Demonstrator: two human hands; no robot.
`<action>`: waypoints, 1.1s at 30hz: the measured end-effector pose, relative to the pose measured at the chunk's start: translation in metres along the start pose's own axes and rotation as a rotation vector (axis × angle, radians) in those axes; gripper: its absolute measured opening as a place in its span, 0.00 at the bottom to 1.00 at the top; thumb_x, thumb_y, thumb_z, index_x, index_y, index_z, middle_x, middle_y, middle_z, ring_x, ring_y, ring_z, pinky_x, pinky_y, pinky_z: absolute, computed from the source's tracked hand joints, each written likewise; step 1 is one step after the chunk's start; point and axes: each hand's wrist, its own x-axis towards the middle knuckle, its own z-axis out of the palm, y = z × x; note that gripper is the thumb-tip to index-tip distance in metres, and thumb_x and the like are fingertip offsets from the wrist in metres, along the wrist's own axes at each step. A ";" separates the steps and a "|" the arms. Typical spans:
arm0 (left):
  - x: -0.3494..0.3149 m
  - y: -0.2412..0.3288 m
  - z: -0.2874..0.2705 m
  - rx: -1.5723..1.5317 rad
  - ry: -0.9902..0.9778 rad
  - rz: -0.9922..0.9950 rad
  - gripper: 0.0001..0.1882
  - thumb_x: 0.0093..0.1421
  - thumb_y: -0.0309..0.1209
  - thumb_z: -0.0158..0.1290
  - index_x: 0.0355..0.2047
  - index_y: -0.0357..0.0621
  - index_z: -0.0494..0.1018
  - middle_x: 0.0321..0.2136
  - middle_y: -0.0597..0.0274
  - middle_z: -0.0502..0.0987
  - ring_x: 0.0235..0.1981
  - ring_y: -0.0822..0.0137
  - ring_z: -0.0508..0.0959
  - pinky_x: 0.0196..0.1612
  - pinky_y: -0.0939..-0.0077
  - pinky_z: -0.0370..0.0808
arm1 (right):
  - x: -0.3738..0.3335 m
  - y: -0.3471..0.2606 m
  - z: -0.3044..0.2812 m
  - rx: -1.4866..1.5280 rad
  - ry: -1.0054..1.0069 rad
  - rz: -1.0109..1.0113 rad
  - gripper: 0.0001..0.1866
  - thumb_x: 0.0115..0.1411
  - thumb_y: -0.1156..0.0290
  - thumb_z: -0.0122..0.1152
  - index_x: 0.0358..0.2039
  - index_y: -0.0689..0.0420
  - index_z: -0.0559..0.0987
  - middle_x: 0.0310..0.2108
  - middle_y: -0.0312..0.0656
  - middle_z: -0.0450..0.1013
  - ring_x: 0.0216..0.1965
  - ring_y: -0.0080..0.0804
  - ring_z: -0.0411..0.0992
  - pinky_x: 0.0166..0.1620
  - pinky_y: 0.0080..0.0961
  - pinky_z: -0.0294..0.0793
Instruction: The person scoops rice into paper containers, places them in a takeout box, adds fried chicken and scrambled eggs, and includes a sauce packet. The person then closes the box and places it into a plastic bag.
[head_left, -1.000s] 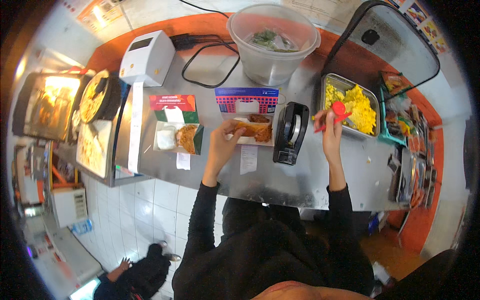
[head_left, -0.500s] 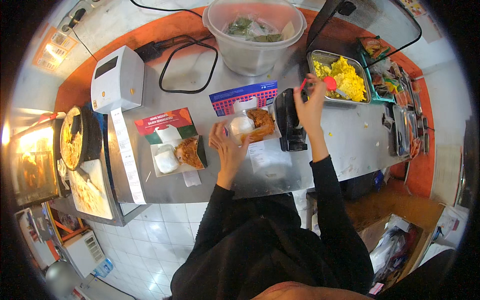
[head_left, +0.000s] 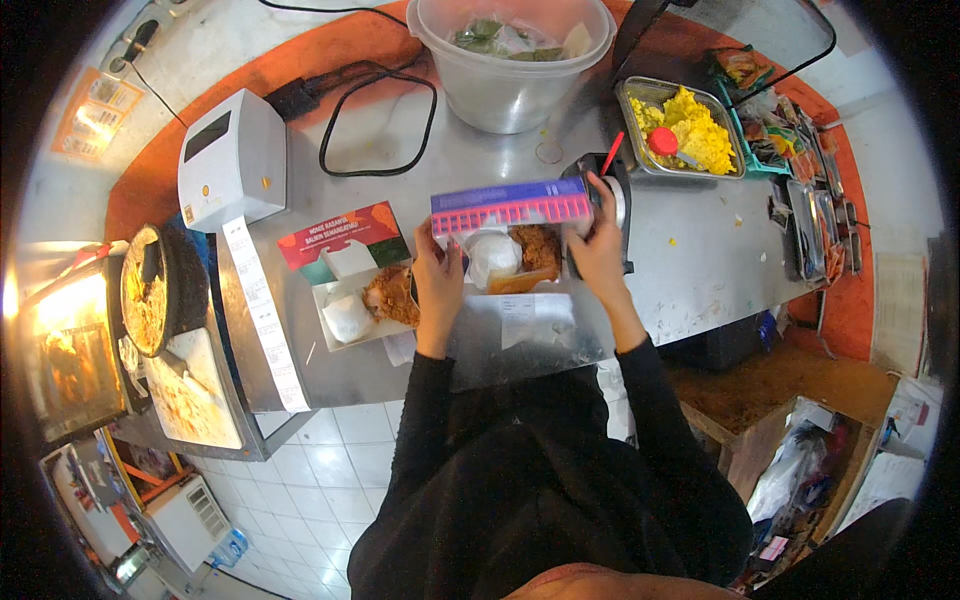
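Between my two hands stands a cardboard meal box with a blue and pink lid [head_left: 510, 205], partly folded down. Inside it show a white wrapped bundle [head_left: 493, 258] and a piece of fried chicken [head_left: 537, 250]. My left hand [head_left: 438, 290] grips the box's left side, my right hand [head_left: 600, 250] its right side. Beside my right hand is a black tape dispenser [head_left: 618, 230] with a pale roll. A red stick [head_left: 613, 152] rises at its far end. Left of my left hand sits a second box with a red and green lid [head_left: 345, 240], open, holding chicken and a white bundle.
A steel tray [head_left: 738, 165] of yellow food with a red-handled utensil is at the far right. A clear bucket [head_left: 500, 95] stands at the back, near a black cable [head_left: 378, 172]. A white printer [head_left: 232, 165] trails a paper strip [head_left: 262, 325]. Packets fill a green basket [head_left: 765, 150].
My right hand has come down from beside the tray to the box's right side. The blue lid has folded toward me. The red-lidded box has shifted a little to the right.
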 end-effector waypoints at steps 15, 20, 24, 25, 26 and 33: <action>-0.113 -0.086 -0.007 -0.814 -0.252 -0.718 0.16 0.64 0.25 0.50 0.51 0.30 0.66 0.44 0.50 0.77 0.42 0.59 0.80 0.44 0.67 0.78 | -0.138 0.068 -0.031 -0.455 -0.085 -0.021 0.42 0.55 0.77 0.60 0.68 0.41 0.56 0.33 0.53 0.77 0.32 0.54 0.77 0.33 0.40 0.76; -0.165 -0.120 -0.028 -1.379 -0.262 -0.876 0.24 0.69 0.39 0.45 0.58 0.34 0.63 0.53 0.46 0.72 0.54 0.58 0.74 0.55 0.61 0.73 | -0.150 0.104 -0.039 -0.527 -0.118 -0.066 0.38 0.56 0.76 0.57 0.67 0.41 0.60 0.35 0.52 0.77 0.32 0.48 0.78 0.35 0.37 0.77; -0.159 -0.052 -0.033 -0.853 -0.284 -0.864 0.29 0.67 0.40 0.49 0.61 0.33 0.60 0.55 0.49 0.69 0.57 0.59 0.70 0.60 0.65 0.66 | -0.149 0.100 -0.043 -0.483 -0.163 -0.104 0.35 0.59 0.75 0.54 0.67 0.42 0.61 0.46 0.53 0.75 0.41 0.49 0.77 0.43 0.36 0.76; -0.160 -0.044 -0.019 -0.707 -0.240 -0.776 0.30 0.67 0.42 0.49 0.61 0.34 0.59 0.53 0.50 0.70 0.55 0.59 0.71 0.59 0.66 0.66 | -0.147 0.095 -0.043 -0.451 -0.195 -0.083 0.34 0.59 0.75 0.54 0.67 0.42 0.62 0.48 0.54 0.75 0.43 0.50 0.77 0.45 0.37 0.76; -0.158 -0.042 -0.010 -0.560 -0.198 -0.688 0.31 0.67 0.44 0.50 0.62 0.35 0.59 0.51 0.51 0.71 0.53 0.59 0.72 0.59 0.68 0.66 | -0.146 0.090 -0.044 -0.419 -0.226 -0.060 0.33 0.60 0.75 0.53 0.66 0.42 0.62 0.50 0.54 0.74 0.44 0.51 0.76 0.46 0.37 0.76; -0.119 -0.040 -0.002 0.364 -0.259 -0.063 0.28 0.69 0.41 0.44 0.63 0.39 0.58 0.52 0.40 0.66 0.54 0.46 0.68 0.60 0.56 0.62 | -0.129 0.054 -0.067 0.144 -0.287 0.410 0.30 0.66 0.67 0.52 0.67 0.54 0.60 0.55 0.53 0.64 0.57 0.42 0.65 0.60 0.32 0.63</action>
